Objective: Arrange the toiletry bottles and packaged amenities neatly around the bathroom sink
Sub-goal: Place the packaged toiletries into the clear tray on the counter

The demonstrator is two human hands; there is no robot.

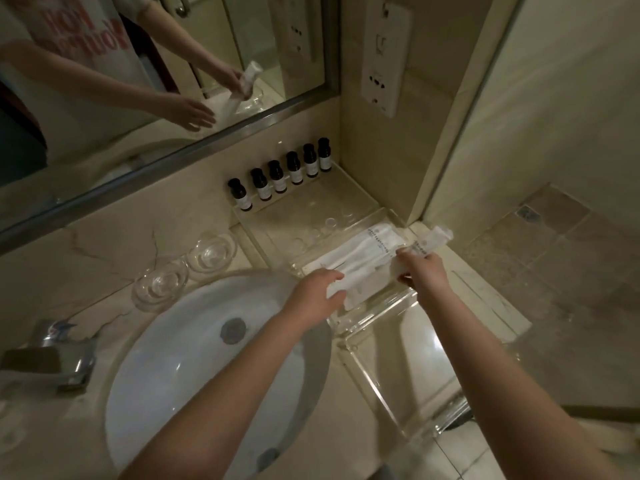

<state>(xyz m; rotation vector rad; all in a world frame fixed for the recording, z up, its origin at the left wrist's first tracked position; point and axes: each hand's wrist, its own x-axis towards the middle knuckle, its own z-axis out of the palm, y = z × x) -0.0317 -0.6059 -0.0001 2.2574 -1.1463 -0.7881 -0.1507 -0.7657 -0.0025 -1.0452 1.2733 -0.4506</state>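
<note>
a: where do the packets lie?
b: the flat white plastic-wrapped packets (367,252) lie side by side on the middle step of the clear acrylic stepped tray (349,199). the tray sits at the right edge of the pale marble tabletop (86,258), beside the round white sink (180,368). the left hand (320,292) rests on their near ends, fingers nearly straight and a little spread.
a: and the other hand?
b: the right hand (420,271) pinches one long white wrapped packet (438,237) between thumb and fingers. its far end reaches past the tray's right rim, towards the wall corner.
a: the bottles?
b: the small dark bottles (278,176), six with black caps and pale labels, stand upright in a row on the tray's back step. that's near the tabletop's back right corner, below the mirror (104,98).
a: anything crowding the spot?
b: two clear round glass dishes (211,252) sit side by side between the sink's back rim and the tray's left side. a chrome tap (59,355) stands at the tabletop's left edge, and a white wall socket panel (382,53) hangs above the corner.
</note>
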